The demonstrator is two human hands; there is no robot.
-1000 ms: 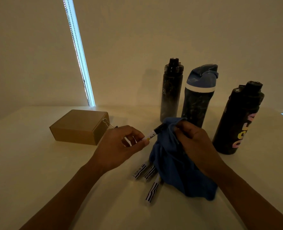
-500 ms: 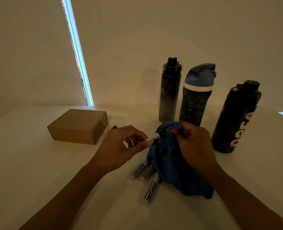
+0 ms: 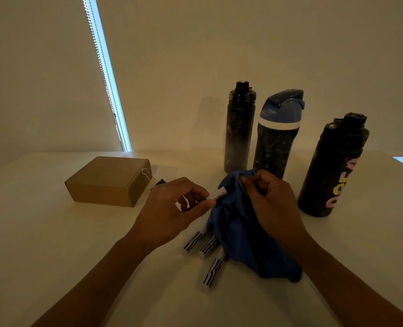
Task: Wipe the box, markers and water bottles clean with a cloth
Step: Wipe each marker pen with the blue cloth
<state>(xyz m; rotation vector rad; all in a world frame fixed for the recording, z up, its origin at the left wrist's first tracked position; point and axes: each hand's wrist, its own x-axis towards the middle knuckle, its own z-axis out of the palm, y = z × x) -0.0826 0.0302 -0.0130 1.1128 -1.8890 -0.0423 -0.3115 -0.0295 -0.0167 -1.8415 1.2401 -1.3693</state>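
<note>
Right hand (image 3: 273, 201) has slid the blue cloth (image 3: 238, 237) further over the marker (image 3: 217, 194), fingers curled gripping the fabric, while left hand (image 3: 172, 211) pinches the marker's end.

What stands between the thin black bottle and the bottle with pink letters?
The blue-lidded bottle stands between the thin black bottle and the lettered bottle, shown in the head view.

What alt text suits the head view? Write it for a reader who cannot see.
A left hand pinches a marker while the right hand wraps its far end in a blue cloth. Three striped markers lie below; a cardboard box sits left, three dark bottles behind.
</note>
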